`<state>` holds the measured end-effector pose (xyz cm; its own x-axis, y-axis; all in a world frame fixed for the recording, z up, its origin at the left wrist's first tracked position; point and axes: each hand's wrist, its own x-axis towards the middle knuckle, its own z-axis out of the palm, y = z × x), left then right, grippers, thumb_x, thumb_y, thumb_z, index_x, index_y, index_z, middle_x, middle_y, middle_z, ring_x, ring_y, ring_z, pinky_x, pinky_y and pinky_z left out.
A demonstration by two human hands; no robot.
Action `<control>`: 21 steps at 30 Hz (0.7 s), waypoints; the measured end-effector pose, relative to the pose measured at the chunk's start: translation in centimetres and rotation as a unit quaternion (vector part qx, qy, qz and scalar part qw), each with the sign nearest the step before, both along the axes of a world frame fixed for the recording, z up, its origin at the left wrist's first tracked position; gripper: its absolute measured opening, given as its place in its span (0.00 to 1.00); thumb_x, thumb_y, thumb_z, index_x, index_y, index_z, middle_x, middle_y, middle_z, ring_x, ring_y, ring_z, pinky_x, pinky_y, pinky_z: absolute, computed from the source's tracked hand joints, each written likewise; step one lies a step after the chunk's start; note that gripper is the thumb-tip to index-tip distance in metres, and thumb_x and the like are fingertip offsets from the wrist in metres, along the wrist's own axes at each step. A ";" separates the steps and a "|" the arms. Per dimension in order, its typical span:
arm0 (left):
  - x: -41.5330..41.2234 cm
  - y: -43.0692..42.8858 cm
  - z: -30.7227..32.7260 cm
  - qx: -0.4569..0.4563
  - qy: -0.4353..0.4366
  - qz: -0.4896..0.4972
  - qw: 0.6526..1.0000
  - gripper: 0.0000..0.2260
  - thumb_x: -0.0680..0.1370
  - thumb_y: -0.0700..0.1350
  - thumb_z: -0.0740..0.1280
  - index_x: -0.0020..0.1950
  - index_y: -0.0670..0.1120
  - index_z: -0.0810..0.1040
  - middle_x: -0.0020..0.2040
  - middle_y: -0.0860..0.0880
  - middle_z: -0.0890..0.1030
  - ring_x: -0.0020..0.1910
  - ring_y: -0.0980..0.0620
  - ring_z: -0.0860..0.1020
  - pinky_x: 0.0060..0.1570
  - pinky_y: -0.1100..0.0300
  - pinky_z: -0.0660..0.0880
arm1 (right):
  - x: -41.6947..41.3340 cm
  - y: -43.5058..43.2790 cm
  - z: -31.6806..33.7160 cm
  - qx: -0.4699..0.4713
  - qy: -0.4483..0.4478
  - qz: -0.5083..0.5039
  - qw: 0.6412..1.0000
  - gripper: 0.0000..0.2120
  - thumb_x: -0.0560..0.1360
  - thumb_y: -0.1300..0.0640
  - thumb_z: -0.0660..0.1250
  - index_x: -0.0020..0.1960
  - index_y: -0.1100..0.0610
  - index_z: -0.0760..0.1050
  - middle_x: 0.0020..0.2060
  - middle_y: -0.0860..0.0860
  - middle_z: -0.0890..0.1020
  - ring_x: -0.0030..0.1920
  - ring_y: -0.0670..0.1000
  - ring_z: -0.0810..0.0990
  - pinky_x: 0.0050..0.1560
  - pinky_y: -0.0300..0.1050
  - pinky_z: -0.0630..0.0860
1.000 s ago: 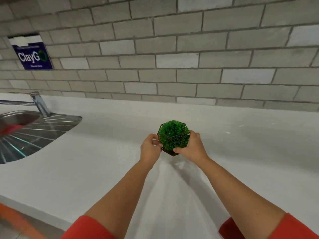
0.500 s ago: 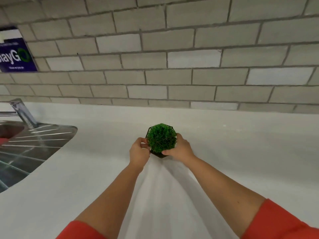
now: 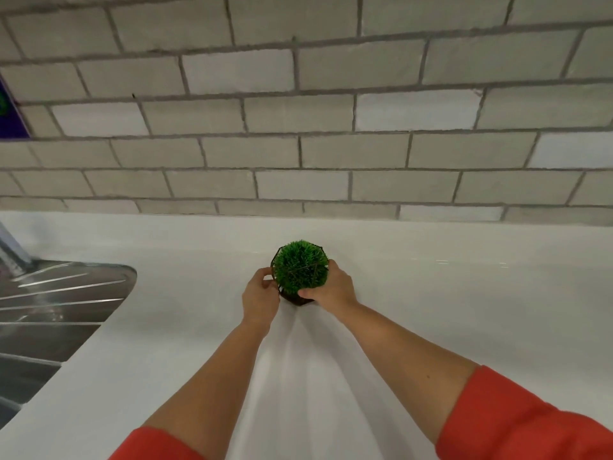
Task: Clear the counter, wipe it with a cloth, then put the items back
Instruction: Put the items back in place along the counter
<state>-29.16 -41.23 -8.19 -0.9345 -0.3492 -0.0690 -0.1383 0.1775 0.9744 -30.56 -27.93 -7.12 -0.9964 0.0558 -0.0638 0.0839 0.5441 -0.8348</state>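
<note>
At the left, a steel drainboard [image 3: 66, 293] sat in the white worktop [image 3: 464, 293], with a tap [image 3: 13, 250] at its far side. Near the middle, the left grip [image 3: 260, 302] curled its fingers round the left side of the small potted plant [image 3: 300, 272]. The right grip [image 3: 331, 290] was clamped on the pot's right side, thumb at the near edge. The plant was upright, nearer the brick wall [image 3: 331, 154] than the near edge; whether its base touched the worktop could not be told.
</note>
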 end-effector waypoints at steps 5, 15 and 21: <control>-1.8 -0.9 -0.2 -0.006 0.011 -0.008 1.000 0.16 0.78 0.35 0.58 0.63 0.45 0.74 0.51 0.41 0.81 0.46 0.38 0.77 0.48 0.55 0.73 | -1.9 -1.3 -0.4 0.020 0.006 -0.009 1.000 0.36 0.65 0.53 0.77 0.67 0.58 0.63 0.61 0.57 0.73 0.62 0.56 0.74 0.57 0.44 0.72; -3.4 -0.6 -0.6 -0.024 0.044 -0.022 0.999 0.21 0.80 0.37 0.56 0.71 0.52 0.68 0.60 0.44 0.79 0.59 0.43 0.76 0.57 0.58 0.71 | -4.0 -1.9 -1.4 0.013 -0.012 -0.003 1.000 0.42 0.67 0.56 0.76 0.72 0.58 0.56 0.62 0.59 0.70 0.63 0.58 0.72 0.58 0.46 0.72; -3.7 0.6 -0.3 -0.026 0.053 -0.036 0.998 0.21 0.80 0.37 0.56 0.72 0.54 0.66 0.58 0.49 0.78 0.55 0.50 0.75 0.52 0.64 0.66 | -4.7 -0.8 -1.3 0.013 -0.012 -0.004 1.000 0.39 0.69 0.57 0.74 0.73 0.57 0.56 0.62 0.59 0.71 0.63 0.58 0.73 0.60 0.48 0.73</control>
